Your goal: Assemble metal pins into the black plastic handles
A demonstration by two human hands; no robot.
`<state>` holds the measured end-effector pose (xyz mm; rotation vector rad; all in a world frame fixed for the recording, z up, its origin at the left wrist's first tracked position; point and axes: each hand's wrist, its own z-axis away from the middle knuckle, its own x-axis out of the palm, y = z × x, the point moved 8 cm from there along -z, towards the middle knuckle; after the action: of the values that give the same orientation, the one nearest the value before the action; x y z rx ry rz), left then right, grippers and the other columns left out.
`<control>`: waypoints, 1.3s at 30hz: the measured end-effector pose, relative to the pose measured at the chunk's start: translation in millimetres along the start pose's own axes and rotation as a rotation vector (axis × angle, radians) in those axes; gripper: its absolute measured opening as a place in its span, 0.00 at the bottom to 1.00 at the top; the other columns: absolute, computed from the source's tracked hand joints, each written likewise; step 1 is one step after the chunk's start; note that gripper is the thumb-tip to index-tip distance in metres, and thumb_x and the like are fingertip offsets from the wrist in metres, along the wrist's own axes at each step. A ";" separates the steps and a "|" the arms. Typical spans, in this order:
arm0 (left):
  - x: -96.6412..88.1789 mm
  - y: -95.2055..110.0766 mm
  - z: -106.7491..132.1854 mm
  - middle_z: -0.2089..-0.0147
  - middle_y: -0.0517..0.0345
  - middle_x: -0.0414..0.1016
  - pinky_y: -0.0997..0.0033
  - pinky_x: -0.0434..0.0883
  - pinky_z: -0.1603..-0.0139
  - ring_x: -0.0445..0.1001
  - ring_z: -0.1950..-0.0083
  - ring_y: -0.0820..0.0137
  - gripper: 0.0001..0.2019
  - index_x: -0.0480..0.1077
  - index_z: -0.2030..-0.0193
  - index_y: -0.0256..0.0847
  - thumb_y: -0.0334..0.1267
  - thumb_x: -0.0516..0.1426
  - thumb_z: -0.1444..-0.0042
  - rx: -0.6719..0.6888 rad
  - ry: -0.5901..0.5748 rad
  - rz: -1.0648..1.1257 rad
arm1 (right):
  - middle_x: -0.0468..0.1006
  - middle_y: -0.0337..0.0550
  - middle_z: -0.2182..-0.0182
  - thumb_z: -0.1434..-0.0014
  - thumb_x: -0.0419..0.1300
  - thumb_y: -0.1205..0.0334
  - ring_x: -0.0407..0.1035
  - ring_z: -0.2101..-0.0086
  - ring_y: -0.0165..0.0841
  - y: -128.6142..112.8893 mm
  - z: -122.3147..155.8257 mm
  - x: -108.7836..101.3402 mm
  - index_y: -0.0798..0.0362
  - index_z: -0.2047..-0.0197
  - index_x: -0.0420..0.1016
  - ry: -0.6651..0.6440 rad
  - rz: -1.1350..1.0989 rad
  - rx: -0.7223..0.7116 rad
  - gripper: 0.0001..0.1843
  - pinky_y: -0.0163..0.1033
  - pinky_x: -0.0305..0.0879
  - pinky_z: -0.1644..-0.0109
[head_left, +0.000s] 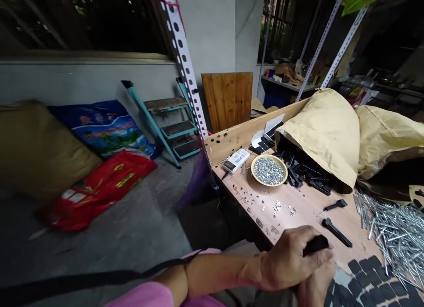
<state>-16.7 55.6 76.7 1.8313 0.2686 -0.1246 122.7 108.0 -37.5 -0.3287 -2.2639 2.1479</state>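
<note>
My left hand (291, 258) reaches in from the left over the table's near edge, its fingers curled round a small black piece (316, 245) whose kind I cannot make out. My right hand (318, 282) is pressed close beneath it and mostly covered, so its fingers are hidden. Just beyond the hands lie a black plastic part (336, 233) and a smaller black part with a thin metal pin (335, 205). Black rounded-square pads (374, 278) are spread at the lower right, close to my right hand.
A yellow bowl (269, 170) of small metal pieces stands beside a white device (236, 160). Black parts (311, 174) spill from a tan sack (321, 130). Long metal pins (397, 236) are heaped at right. A perforated post (185, 59) rises at the table's corner; a step ladder (175, 130) stands beyond.
</note>
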 end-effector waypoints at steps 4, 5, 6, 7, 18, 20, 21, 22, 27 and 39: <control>19.6 -45.6 1.5 0.64 0.52 0.76 0.71 0.68 0.60 0.72 0.61 0.66 0.08 0.73 0.64 0.35 0.37 0.61 0.49 -0.171 -0.212 -0.125 | 0.69 0.37 0.71 0.47 0.59 0.50 0.59 0.81 0.25 -28.4 0.5 -7.7 0.50 0.62 0.64 0.282 -0.207 -0.020 0.14 0.34 0.56 0.80; 22.1 -58.4 2.8 0.66 0.55 0.76 0.73 0.68 0.63 0.71 0.64 0.68 0.08 0.73 0.64 0.35 0.37 0.60 0.49 -0.226 -0.224 -0.087 | 0.68 0.36 0.71 0.47 0.59 0.51 0.56 0.82 0.23 -36.6 2.3 -3.1 0.50 0.63 0.64 0.297 -0.252 -0.029 0.13 0.33 0.54 0.81; 23.1 -69.4 4.4 0.68 0.57 0.75 0.75 0.66 0.66 0.70 0.67 0.70 0.07 0.73 0.65 0.35 0.36 0.60 0.49 -0.275 -0.224 -0.048 | 0.67 0.36 0.71 0.47 0.59 0.52 0.54 0.82 0.23 -44.1 4.4 3.2 0.50 0.63 0.64 0.291 -0.276 -0.043 0.13 0.32 0.52 0.82; 21.7 -78.2 6.2 0.71 0.59 0.74 0.77 0.64 0.68 0.68 0.69 0.72 0.06 0.73 0.66 0.35 0.36 0.59 0.50 -0.314 -0.206 -0.016 | 0.67 0.36 0.70 0.46 0.59 0.53 0.54 0.82 0.22 -50.3 7.3 8.7 0.50 0.63 0.64 0.292 -0.282 -0.062 0.12 0.32 0.52 0.82; -33.8 -96.6 30.3 0.74 0.57 0.74 0.76 0.64 0.70 0.68 0.73 0.72 0.05 0.71 0.75 0.36 0.31 0.54 0.51 -0.278 -0.066 -0.218 | 0.73 0.41 0.68 0.44 0.54 0.55 0.66 0.72 0.29 -37.3 27.5 57.2 0.53 0.63 0.67 0.196 -0.090 -0.121 0.11 0.36 0.63 0.66; -80.2 -97.6 26.0 0.73 0.54 0.76 0.74 0.66 0.68 0.70 0.71 0.70 0.09 0.71 0.73 0.37 0.35 0.52 0.47 -0.304 0.169 -0.350 | 0.74 0.42 0.67 0.44 0.53 0.55 0.68 0.68 0.32 -37.0 19.8 47.2 0.53 0.63 0.68 0.208 -0.065 -0.122 0.11 0.37 0.64 0.63; -108.9 -97.5 22.6 0.70 0.52 0.77 0.72 0.67 0.65 0.71 0.69 0.67 0.09 0.72 0.71 0.37 0.37 0.52 0.46 -0.325 0.315 -0.444 | 0.74 0.43 0.67 0.44 0.53 0.55 0.69 0.66 0.32 -36.4 14.0 40.5 0.52 0.63 0.69 0.188 -0.027 -0.122 0.11 0.38 0.64 0.62; -135.2 -97.5 17.2 0.68 0.50 0.77 0.69 0.67 0.62 0.72 0.65 0.65 0.08 0.71 0.69 0.37 0.37 0.52 0.46 -0.342 0.430 -0.539 | 0.75 0.43 0.67 0.44 0.53 0.55 0.69 0.65 0.33 -35.3 7.8 32.5 0.52 0.63 0.70 0.156 0.029 -0.127 0.11 0.39 0.65 0.61; -206.3 -120.8 -24.8 0.72 0.52 0.72 0.61 0.67 0.58 0.73 0.62 0.58 0.06 0.68 0.72 0.37 0.36 0.53 0.47 -0.573 0.562 -0.904 | 0.77 0.46 0.68 0.48 0.54 0.54 0.71 0.65 0.37 -20.9 -16.0 -23.0 0.53 0.67 0.74 0.085 0.330 -0.172 0.13 0.44 0.65 0.57; -161.9 -95.3 -63.4 0.61 0.49 0.67 0.55 0.68 0.51 0.69 0.56 0.59 0.22 0.66 0.44 0.33 0.40 0.54 0.44 -0.274 0.465 -0.865 | 0.80 0.46 0.67 0.45 0.55 0.52 0.73 0.65 0.38 -7.9 11.7 -75.2 0.52 0.66 0.76 0.191 0.473 -0.130 0.14 0.42 0.67 0.59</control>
<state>-200.3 121.5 41.2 1.3441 1.3304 -0.2437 193.3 84.5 -19.8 -1.1210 -2.3989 2.0284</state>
